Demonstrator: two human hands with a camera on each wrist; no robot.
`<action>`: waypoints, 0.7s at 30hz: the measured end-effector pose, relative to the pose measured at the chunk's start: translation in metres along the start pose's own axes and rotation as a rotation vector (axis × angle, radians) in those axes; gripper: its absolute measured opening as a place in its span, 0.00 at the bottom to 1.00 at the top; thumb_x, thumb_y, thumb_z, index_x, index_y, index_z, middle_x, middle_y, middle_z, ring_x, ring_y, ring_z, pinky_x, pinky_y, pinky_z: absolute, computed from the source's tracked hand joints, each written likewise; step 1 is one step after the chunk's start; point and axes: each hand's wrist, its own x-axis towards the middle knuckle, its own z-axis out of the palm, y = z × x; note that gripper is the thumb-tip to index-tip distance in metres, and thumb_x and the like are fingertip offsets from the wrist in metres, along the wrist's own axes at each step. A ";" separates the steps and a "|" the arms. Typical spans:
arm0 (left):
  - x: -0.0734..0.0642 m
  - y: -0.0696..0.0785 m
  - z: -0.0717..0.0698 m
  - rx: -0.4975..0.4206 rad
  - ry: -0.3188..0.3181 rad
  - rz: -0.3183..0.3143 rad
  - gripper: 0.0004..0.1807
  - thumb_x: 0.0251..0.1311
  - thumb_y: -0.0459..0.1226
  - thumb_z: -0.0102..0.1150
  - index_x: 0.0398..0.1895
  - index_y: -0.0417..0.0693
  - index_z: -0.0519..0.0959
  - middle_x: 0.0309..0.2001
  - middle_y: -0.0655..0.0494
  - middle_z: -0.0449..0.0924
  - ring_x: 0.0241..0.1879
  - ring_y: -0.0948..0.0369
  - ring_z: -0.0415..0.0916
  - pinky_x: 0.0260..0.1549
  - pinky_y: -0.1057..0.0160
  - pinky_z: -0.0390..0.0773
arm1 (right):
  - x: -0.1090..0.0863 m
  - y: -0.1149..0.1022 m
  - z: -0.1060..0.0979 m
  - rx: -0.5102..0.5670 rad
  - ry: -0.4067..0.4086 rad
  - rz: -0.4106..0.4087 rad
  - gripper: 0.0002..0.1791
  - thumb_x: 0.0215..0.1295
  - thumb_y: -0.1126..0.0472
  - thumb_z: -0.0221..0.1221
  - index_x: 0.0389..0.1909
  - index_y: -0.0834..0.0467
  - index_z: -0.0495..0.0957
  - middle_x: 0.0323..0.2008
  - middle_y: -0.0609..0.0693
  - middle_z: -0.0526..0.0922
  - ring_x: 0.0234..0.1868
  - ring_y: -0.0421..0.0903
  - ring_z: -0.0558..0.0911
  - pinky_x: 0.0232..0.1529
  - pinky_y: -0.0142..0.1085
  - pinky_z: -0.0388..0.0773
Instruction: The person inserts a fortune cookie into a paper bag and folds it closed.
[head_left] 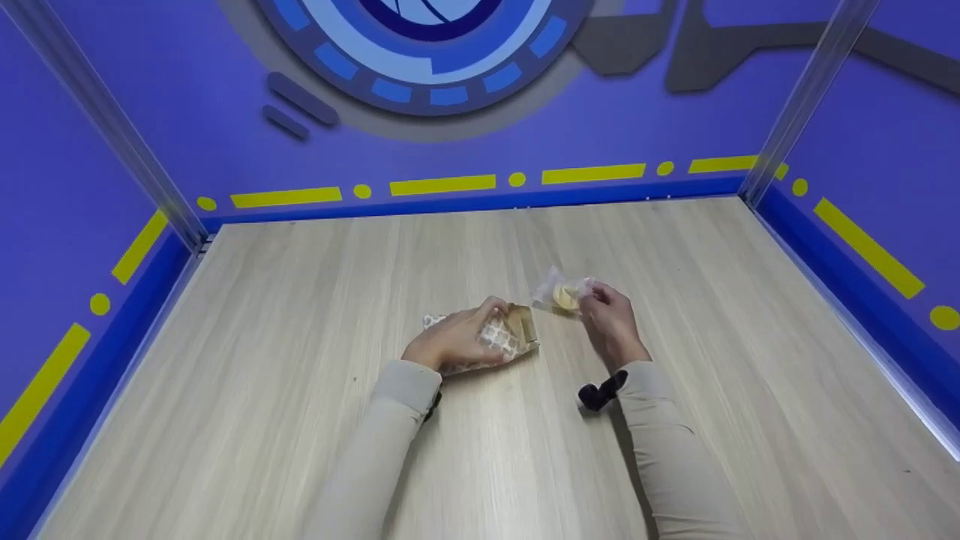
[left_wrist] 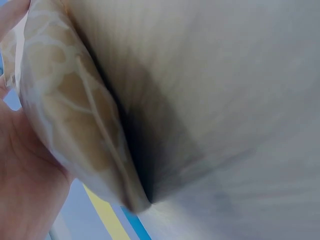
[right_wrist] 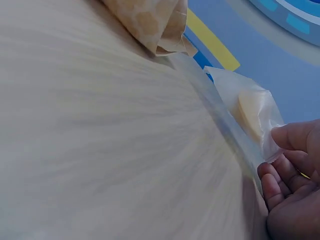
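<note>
Brown-and-white paper bag (head_left: 501,340), in the head view, lies on the table (head_left: 300,337), gripped by the left hand (head_left: 457,336), mouth facing right near a clear packet (head_left: 553,289) the right hand (head_left: 611,319) pinches; left wrist shows the bag's bulging side, right wrist a pale disc (right_wrist: 250,112) inside the packet.

3 purple walls (head_left: 675,135) with yellow dashes (head_left: 442,184) and 2 metal corner posts (head_left: 805,97) border a wood-grain table (head_left: 262,337).
</note>
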 end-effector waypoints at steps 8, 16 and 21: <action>0.001 0.000 0.002 0.004 0.002 -0.014 0.41 0.43 0.58 0.61 0.61 0.62 0.56 0.51 0.58 0.72 0.43 0.59 0.72 0.42 0.57 0.73 | 0.001 -0.004 -0.006 0.222 -0.038 0.060 0.22 0.59 0.69 0.51 0.55 0.69 0.67 0.47 0.56 0.70 0.41 0.44 0.70 0.46 0.34 0.68; 0.001 0.000 0.002 0.007 -0.002 -0.007 0.42 0.43 0.58 0.61 0.61 0.61 0.56 0.51 0.58 0.72 0.43 0.58 0.72 0.41 0.58 0.73 | 0.002 -0.009 -0.012 0.246 -0.118 0.115 0.26 0.60 0.68 0.51 0.60 0.68 0.61 0.47 0.55 0.69 0.37 0.41 0.72 0.50 0.39 0.69; 0.000 0.000 0.001 0.000 0.003 0.011 0.41 0.43 0.58 0.61 0.60 0.59 0.57 0.47 0.57 0.73 0.40 0.58 0.72 0.39 0.58 0.74 | 0.000 -0.012 -0.016 0.208 -0.171 0.144 0.24 0.59 0.67 0.54 0.57 0.65 0.64 0.36 0.48 0.72 0.29 0.40 0.70 0.36 0.34 0.70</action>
